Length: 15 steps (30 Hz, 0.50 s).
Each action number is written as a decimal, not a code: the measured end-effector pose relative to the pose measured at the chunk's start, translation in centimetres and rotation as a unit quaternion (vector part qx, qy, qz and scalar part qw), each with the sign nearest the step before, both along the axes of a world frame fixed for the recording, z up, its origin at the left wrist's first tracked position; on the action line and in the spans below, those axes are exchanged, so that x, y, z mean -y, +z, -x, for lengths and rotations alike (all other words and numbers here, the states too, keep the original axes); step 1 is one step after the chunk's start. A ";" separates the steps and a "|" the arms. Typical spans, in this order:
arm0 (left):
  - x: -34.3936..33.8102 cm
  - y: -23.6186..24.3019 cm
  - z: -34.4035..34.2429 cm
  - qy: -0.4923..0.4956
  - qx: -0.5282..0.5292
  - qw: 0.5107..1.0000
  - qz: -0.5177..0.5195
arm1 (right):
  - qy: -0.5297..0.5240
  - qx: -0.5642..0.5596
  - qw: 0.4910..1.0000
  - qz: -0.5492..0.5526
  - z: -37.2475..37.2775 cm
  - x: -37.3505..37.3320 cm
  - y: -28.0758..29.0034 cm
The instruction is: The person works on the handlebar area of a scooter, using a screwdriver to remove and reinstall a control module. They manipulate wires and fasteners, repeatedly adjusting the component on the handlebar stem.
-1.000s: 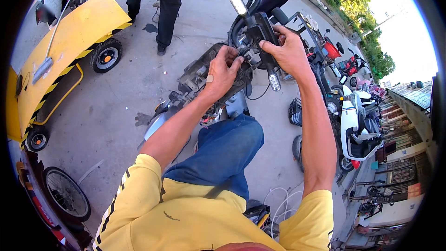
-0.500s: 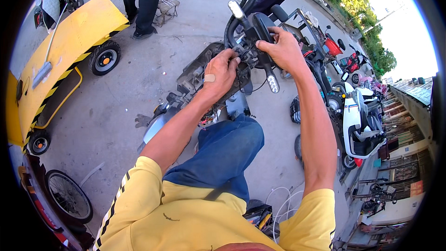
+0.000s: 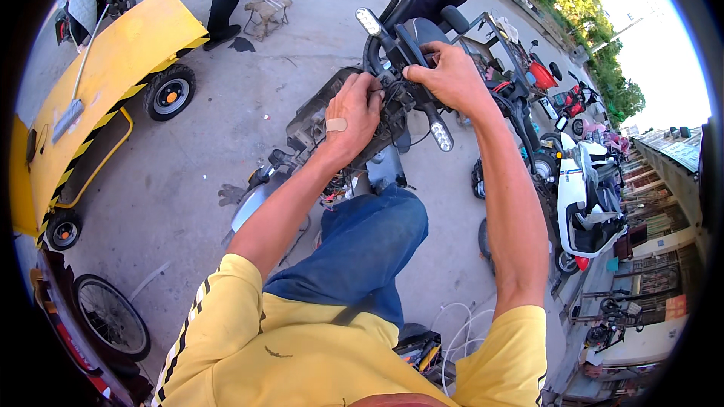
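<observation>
The right hand point(image 3: 455, 79) grips a black lamp bar point(image 3: 398, 53); the left hand point(image 3: 352, 117) curls its fingers beside it over a stripped scooter point(image 3: 313, 114), their grip too hidden to tell

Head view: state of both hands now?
Left hand: fingers curled at dark parts; grip can't be told.
Right hand: closed on black light bar.

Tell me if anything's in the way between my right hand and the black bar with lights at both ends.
No, nothing visible is; your right hand is touching the black bar. Your left hand is off to the left, not between them.
</observation>
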<state>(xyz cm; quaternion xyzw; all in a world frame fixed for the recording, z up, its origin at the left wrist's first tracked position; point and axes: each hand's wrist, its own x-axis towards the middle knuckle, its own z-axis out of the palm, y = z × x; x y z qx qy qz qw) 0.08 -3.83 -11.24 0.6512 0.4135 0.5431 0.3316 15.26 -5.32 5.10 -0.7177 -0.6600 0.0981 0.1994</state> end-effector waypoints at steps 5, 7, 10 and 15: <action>1.5 0.0 -0.2 0.037 -0.013 0.993 -0.114 | 0.015 0.046 0.999 -0.018 1.6 1.0 -0.2; 1.0 -0.7 -0.3 0.033 -0.025 0.993 -0.112 | 0.023 0.058 0.998 -0.024 2.4 1.3 -0.3; 0.8 -0.8 -0.5 0.040 -0.036 0.995 -0.088 | 0.020 0.080 0.997 0.003 3.5 1.5 0.5; 1.4 -1.1 -0.7 0.058 -0.001 0.993 -0.105 | 0.015 0.094 0.995 0.005 3.9 1.7 0.1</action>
